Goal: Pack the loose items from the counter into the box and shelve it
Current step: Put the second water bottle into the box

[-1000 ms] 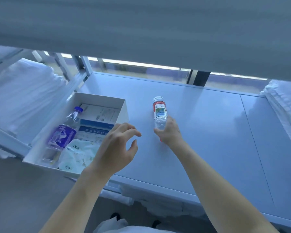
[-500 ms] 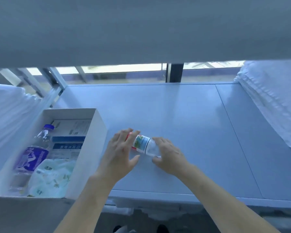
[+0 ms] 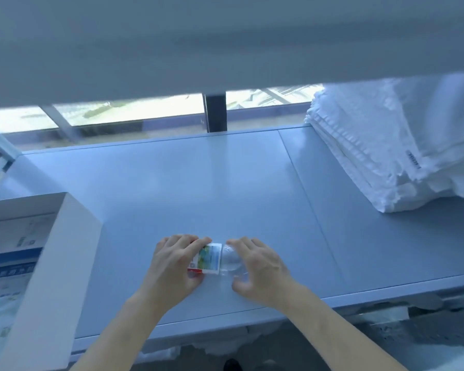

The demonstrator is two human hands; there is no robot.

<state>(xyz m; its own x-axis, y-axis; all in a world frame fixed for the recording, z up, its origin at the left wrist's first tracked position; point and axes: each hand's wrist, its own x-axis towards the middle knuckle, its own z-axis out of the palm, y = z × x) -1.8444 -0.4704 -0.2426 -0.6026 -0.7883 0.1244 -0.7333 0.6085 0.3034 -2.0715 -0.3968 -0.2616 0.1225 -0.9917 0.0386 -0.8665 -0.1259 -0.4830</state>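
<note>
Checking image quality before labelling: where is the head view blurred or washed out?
Head view: white cardboard box at left is motion-smeared, its printing unreadable; window strip is overexposed; small clear plastic bottle is fairly sharp; whole frame has a blue cast.

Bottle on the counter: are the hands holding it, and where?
Yes, both. The left hand grips the cap end and label of the lying bottle; the right hand curls round its clear base end. It lies beside the box.

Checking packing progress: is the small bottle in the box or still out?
Out. The small bottle lies on its side on the counter, held between left hand and right hand, beside the box.
</note>
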